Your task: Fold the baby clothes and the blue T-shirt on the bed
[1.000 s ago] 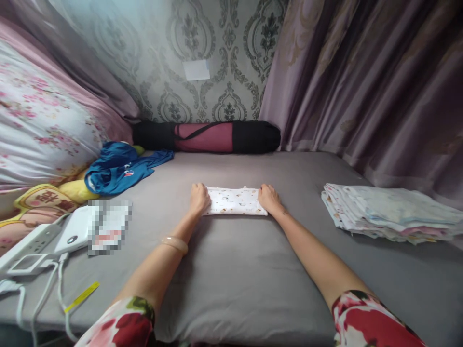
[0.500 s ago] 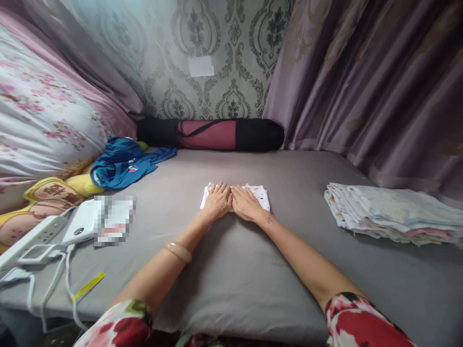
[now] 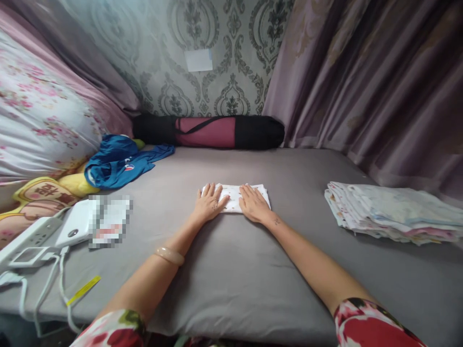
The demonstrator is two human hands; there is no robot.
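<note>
A small folded cloth (image 3: 233,205) lies flat on the grey bed (image 3: 231,270), well apart from a pile of cloths (image 3: 390,212) on the right. The left grip (image 3: 211,204) is a flat hand with its fingers spread out, resting on the left end of the cloth. The right grip (image 3: 254,204) is flat too, its fingers a little apart, on the right end. Neither one pinches anything. The cloth looks thin and soft, so it is likely light and bends easily. It should not break if it drops, but its layers could slide and come undone. The best spot to hold is probably both short ends, with thumbs under and fingers on top, so all the layers stay together.
</note>
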